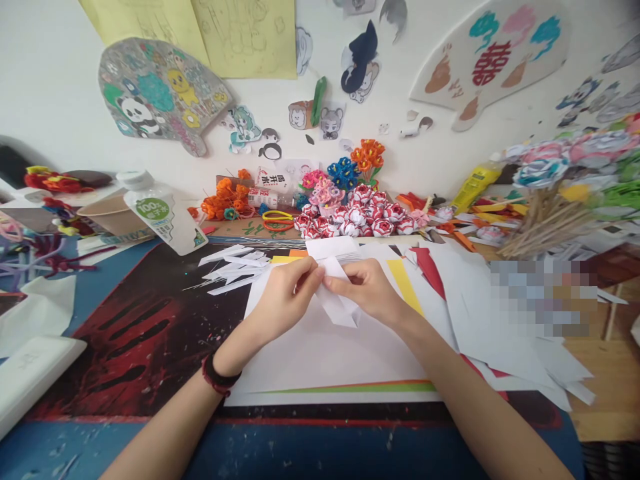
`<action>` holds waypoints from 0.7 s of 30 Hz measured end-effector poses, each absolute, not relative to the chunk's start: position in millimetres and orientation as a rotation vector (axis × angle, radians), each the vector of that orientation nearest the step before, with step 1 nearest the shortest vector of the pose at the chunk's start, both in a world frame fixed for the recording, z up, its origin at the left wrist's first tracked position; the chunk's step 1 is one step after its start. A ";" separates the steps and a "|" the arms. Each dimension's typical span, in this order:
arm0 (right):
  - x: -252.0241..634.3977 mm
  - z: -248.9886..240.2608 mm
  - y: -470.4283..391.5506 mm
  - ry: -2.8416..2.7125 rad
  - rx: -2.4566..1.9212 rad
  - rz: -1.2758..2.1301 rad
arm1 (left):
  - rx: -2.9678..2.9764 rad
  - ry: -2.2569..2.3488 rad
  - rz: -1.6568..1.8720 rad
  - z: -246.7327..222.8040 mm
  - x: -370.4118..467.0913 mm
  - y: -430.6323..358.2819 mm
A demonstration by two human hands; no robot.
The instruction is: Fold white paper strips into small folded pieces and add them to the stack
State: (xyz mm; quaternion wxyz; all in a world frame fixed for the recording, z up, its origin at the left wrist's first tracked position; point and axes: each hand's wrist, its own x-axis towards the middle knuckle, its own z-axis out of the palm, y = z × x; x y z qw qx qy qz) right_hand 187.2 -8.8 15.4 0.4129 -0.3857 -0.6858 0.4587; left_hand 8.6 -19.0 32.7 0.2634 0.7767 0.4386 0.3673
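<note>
Between my two hands is a folded white paper strip [341,308], held above a stack of paper sheets. My left hand [293,283] pinches its upper left edge between thumb and fingers. From the other side, my right hand [367,287] grips the same strip, thumb on top. The strip's lower end hangs down at a slant toward me. Just behind my hands lies a small pile of white paper pieces [330,247]. Large white sheets [320,360] spread out beneath, with green and orange edges showing at the front.
Cut paper strips [235,267] lie left of the sheets, near a white bottle [163,213]. Yellow-handled scissors [278,217] and red-and-white paper flowers [350,217] sit at the back. More loose sheets [490,320] and flowers on sticks [540,207] are at right.
</note>
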 end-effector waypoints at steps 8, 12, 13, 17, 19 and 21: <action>187.6 18.3 -9.2 -1.667 -0.934 1.160 | 2.114 1.201 1.010 28.8 9.8 -20.8; 187.5 19.1 -9.5 -1.647 -0.922 1.186 | 2.193 1.212 1.042 30.9 9.2 -22.6; 187.6 19.1 -9.6 -1.642 -0.921 1.194 | 2.185 1.226 1.048 31.8 9.1 -22.9; 189.6 19.4 -8.8 -1.675 -0.938 1.269 | 2.092 1.227 0.968 36.0 6.6 -20.0; 190.7 19.1 -7.6 -1.725 -0.946 1.322 | 2.055 1.168 0.932 36.9 3.8 -16.5; 191.4 17.8 -5.4 -1.753 -0.961 1.360 | 2.042 1.131 0.923 36.0 0.3 -12.5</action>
